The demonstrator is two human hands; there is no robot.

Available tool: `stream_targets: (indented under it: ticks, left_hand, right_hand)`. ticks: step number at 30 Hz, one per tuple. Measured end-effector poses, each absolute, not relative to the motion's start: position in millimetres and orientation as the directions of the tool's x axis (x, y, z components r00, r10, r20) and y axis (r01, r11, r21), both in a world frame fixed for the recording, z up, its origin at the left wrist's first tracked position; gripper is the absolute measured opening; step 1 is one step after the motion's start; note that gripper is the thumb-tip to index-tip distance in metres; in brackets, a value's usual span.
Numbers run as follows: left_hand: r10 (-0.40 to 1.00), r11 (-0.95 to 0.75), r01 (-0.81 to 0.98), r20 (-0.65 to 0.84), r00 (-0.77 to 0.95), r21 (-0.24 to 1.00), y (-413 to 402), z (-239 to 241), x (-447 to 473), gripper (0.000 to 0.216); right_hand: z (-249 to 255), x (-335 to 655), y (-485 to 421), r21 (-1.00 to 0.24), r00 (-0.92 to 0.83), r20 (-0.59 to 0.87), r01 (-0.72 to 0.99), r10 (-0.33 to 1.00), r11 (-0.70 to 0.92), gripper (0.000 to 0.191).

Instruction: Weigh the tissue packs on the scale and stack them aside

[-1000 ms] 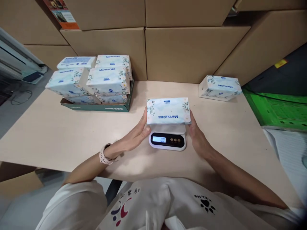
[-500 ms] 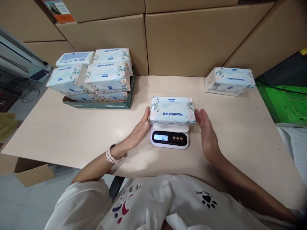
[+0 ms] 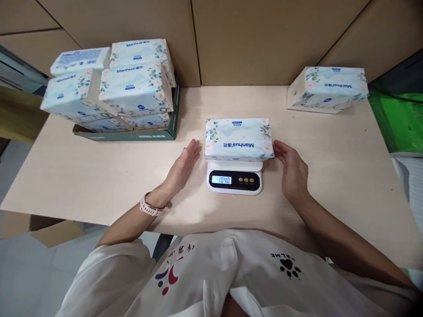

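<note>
A pack of tissues (image 3: pixel 238 138), light blue with flowers and "Manhua" print, lies flat on a white digital kitchen scale (image 3: pixel 235 188). The lit display reads what looks like 104.0. Just left of the pack, my left hand (image 3: pixel 184 165) rests apart from it, fingers stretched out and holding nothing; a pale pink band circles that wrist. On the other side, my right hand (image 3: pixel 291 169) is open too, its fingertips close to the pack's right end. Whether they touch it I cannot tell.
At the back left a green tray (image 3: pixel 148 134) holds several stacked tissue packs (image 3: pixel 134 88). Another tissue pack (image 3: pixel 330 90) stands at the back right. Large cardboard boxes (image 3: pixel 264 42) wall off the table's far edge. An open carton (image 3: pixel 57 232) sits on the floor at left.
The scale's reading has gone from 0.0 to about 104.0. My left hand has drawn away from the pack, and my right hand has shifted slightly outward. The view has tilted down.
</note>
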State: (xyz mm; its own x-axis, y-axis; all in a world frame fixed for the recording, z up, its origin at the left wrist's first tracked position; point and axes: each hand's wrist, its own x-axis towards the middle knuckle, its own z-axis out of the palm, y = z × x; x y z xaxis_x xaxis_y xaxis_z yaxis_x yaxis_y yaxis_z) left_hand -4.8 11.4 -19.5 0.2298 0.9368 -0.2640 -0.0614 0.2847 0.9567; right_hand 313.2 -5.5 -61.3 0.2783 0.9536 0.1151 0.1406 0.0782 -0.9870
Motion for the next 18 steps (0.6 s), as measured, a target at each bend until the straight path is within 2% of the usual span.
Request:
stream_targets:
  ticks: [18]
  left_hand:
    - [0.94, 0.289, -0.087, -0.266, 0.211, 0.953, 14.1, -22.9, -8.0, 0.09]
  right_hand:
    - [-62.6, 315.2, -4.5, -0.986, 0.262, 0.119, 0.14, 0.958, 0.084, 0.051]
